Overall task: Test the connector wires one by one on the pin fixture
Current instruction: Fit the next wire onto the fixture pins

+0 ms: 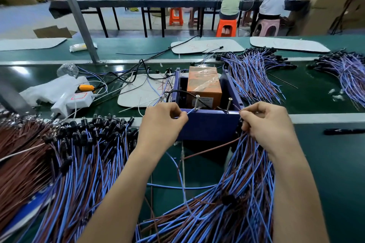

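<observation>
Your left hand (164,122) pinches the blue lead (189,112), your right hand (264,122) the brown lead (215,148), mid-frame. Both look light and limp; grip near the tips.

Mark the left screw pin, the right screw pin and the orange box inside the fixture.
left screw pin (196,102): head view, middle of the shaft.
right screw pin (228,105): head view, middle of the shaft.
orange box (201,81): head view, wrapped top face.

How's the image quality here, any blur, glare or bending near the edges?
Head view: left hand, its blue wire, right hand and purple fixture sharp at centre; green belt shows glare at left, its edges bowed by the wide lens; wire pile smeared toward bottom corners.
</observation>
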Motion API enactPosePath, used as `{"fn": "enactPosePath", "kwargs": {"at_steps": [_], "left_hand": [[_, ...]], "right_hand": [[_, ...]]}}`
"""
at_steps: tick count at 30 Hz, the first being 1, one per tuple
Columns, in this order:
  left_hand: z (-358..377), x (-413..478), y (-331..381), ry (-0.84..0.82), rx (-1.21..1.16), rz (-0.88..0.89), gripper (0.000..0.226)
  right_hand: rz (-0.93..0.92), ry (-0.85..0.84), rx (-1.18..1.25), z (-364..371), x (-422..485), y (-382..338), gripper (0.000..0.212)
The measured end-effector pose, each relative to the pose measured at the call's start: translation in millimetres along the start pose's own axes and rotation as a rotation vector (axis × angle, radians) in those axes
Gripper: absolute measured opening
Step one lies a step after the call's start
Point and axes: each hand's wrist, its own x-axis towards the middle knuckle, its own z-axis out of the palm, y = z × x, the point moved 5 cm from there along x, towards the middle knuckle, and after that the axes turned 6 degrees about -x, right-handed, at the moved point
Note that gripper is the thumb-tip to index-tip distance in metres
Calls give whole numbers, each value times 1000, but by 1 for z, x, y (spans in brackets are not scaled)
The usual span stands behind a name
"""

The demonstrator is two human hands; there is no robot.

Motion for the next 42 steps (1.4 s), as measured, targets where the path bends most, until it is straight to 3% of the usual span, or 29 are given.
{"fn": "enactPosePath", "kwargs": {"at_steps": [7, 34, 37, 42], "left_hand": [[-2, 1, -1, -39, -17, -9, 24], [1, -3, 3, -79, 0, -21, 24], [0, -2, 5, -120, -51, -6, 21], [4, -10, 16, -357, -362, -70, 22]], "right_hand": [[-4, 46, -121, -4, 2, 2, 20], [0, 11, -157, 6, 6, 8, 19], [2, -26, -85, 5, 4, 6, 19], [39, -93, 230, -1, -5, -7, 16]]}}
